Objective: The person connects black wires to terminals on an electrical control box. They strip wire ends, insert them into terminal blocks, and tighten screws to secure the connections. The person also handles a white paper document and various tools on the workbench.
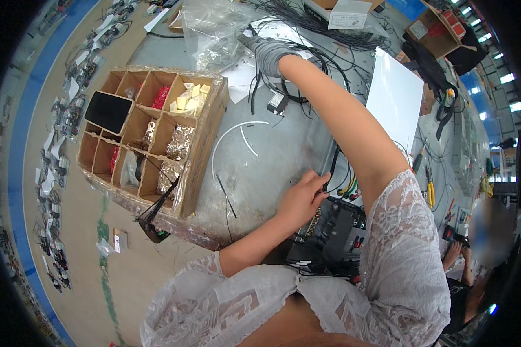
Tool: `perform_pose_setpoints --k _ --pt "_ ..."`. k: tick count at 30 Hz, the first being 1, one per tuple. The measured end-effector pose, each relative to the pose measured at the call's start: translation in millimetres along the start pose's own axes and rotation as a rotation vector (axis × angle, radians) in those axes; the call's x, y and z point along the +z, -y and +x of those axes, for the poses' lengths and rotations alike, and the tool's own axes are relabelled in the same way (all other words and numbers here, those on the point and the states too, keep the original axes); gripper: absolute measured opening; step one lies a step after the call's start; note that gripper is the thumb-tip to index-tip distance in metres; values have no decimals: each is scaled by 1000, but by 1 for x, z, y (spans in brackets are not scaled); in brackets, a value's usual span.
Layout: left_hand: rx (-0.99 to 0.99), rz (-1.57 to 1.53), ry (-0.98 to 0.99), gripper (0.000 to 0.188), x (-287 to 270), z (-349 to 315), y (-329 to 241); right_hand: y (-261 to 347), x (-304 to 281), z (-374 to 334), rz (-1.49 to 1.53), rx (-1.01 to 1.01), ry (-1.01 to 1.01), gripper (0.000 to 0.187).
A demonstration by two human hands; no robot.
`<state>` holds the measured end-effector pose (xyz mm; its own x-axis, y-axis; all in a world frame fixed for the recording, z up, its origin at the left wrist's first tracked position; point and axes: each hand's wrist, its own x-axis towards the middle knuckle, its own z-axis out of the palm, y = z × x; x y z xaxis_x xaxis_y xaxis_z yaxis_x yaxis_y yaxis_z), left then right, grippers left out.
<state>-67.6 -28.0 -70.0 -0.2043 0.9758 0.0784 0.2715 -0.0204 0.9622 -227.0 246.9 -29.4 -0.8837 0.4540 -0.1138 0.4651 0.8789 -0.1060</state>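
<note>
Left hand [301, 199] pinching a black wire [332, 165] by the black unit [330, 231] at 5 o'clock. Gloved right hand [267, 53] up at 12, closed on black cables [307, 26], desk [272, 156] underneath.

Bright, even daylight fills the scene, with the strongest light from ceiling lamps [506, 78] far right of the white panel [395, 95]. That panel nearly blows out to plain white. Left of it, a clear plastic bag [211, 34] glints with small highlights. Shadows on the grey worktable [272, 156] are soft and short. Fisheye distortion bends the blue floor stripe [17, 144] and darkens the rim to black. Focus is fair centrally, softer toward the edges.
</note>
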Motion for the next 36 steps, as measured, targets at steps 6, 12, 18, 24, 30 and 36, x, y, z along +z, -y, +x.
perform_pose_setpoints --k 6,12,18,24,30,36 --pt "-6 -21 19 45 -1 1 -3 4 -3 -9 141 117 111 56" --pt "2 -57 2 46 2 1 2 40 -5 -22 -262 -88 322 52" --pt "10 -28 -6 48 10 -1 7 33 7 -42 335 -41 391 45" --pt "16 -67 -8 47 9 2 4 -101 -18 -48 -115 246 -47 36" --pt "-13 -66 19 46 11 1 1 -262 -12 -107 429 592 -385 25" --pt "-27 -40 7 44 7 4 3 -234 -33 -168 -76 389 97 21"
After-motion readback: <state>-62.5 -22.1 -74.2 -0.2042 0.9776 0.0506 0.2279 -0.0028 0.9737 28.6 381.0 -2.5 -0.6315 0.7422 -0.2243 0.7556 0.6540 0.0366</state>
